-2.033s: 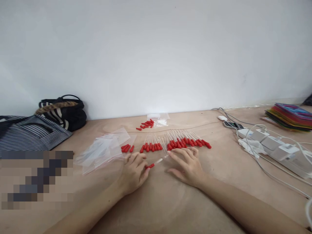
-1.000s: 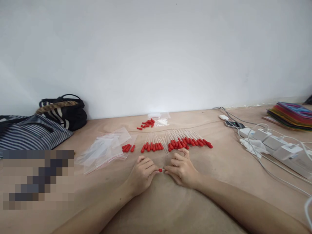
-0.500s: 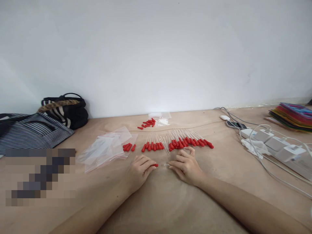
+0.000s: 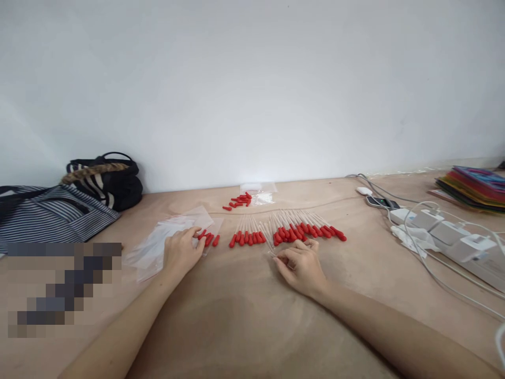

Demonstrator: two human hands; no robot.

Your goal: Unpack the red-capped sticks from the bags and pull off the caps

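My left hand [image 4: 180, 251] rests on the clear plastic bags [image 4: 158, 243], fingers curled, with a red rubber cap [image 4: 202, 235] at its fingertips beside a small pile of loose red caps [image 4: 211, 240]. My right hand [image 4: 300, 265] lies on the table with fingers pinched on a thin clear tube [image 4: 272, 252]. Just beyond it runs a row of clear droppers with red caps [image 4: 303, 230]. A smaller group of the same droppers [image 4: 246, 237] lies between my hands.
More red caps [image 4: 239, 200] and a small clear bag [image 4: 258, 193] lie near the wall. Striped bags [image 4: 59, 210] sit at the left. Power strips, chargers and cables [image 4: 445, 234] and a stack of coloured sheets [image 4: 471, 187] are at the right.
My hands pulled the red cap off the tube. The left hand then carried the cap left to the pile on the bags. The right hand shifted slightly towards the dropper row.
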